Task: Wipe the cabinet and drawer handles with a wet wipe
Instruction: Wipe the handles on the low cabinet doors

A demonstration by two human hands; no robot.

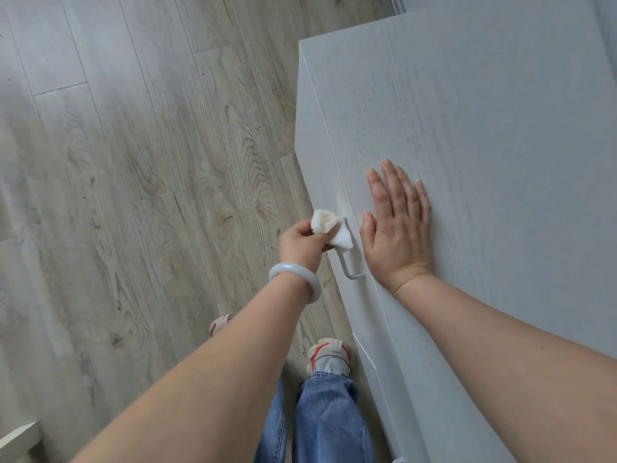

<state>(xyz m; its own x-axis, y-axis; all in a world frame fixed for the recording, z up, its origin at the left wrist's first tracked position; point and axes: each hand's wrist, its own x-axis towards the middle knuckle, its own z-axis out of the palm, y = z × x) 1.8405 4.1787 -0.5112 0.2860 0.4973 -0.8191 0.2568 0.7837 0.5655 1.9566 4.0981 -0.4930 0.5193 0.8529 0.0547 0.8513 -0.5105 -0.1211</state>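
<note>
I look down on a pale grey cabinet (484,128) with a thin grey bar handle (347,270) on its front face. My left hand (302,242), with a pale bangle on the wrist, pinches a crumpled white wet wipe (329,228) and presses it around the upper part of that handle. The handle's lower end and its bracket show below the wipe. My right hand (397,225) lies flat and open on the cabinet top, just right of the handle, fingers spread and holding nothing.
Grey wood-plank floor (133,162) fills the left. My jeans and two sneakers (329,357) stand close to the cabinet front. A second white front edge (365,357) shows lower on the cabinet. A pale object corner (16,439) sits at bottom left.
</note>
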